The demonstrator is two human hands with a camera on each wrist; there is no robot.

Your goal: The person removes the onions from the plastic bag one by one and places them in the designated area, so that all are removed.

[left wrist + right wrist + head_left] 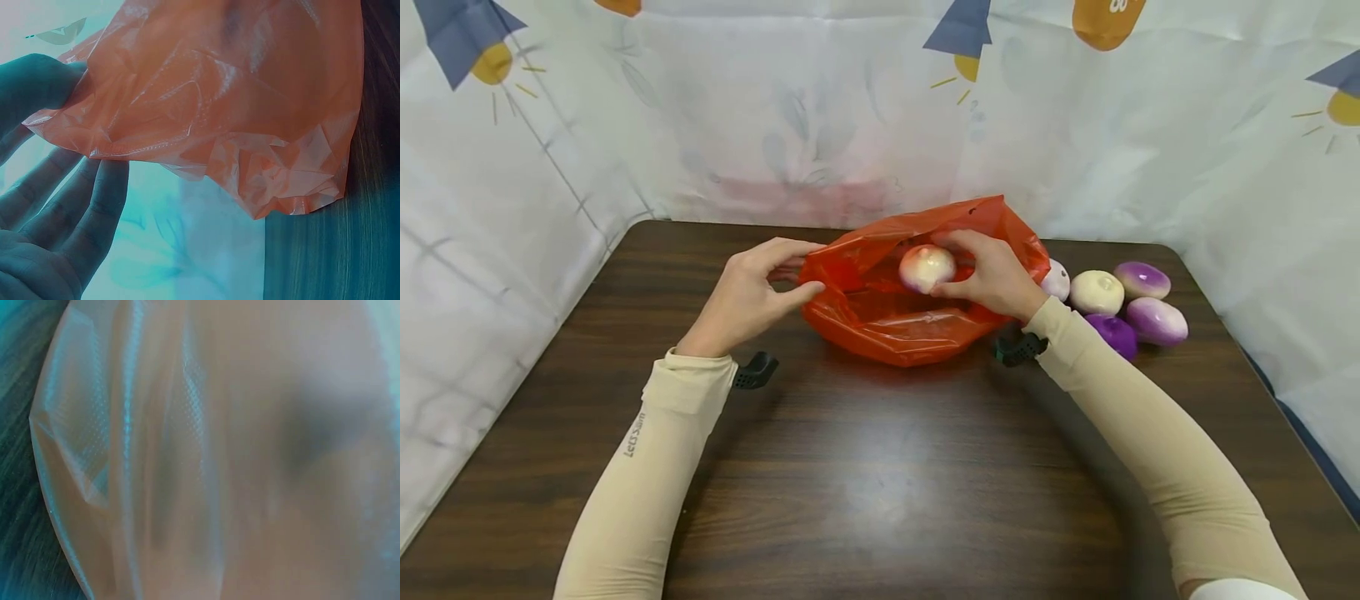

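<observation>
A red plastic bag (917, 333) lies on the table with its mouth spread wide. My left hand (752, 287) holds the bag's left edge, thumb on the near side and fingers on the far side. In the left wrist view, the bag's crumpled side (231, 94) passes between the thumb and fingers (106, 194). Inside the bag's mouth, my right hand (988, 271) grips a whitish onion (927, 268) with purple tints between thumb and fingers. Bag film (162, 456) fills the right wrist view and hides that hand and the onion.
Several onions sit to the right of the bag: a white one (1097, 292), a dark purple one (1111, 335) and purple-white ones (1157, 322). One pale onion (1056, 280) is partly behind the bag. A printed white cloth (850, 108) hangs behind the dark wooden table (865, 467).
</observation>
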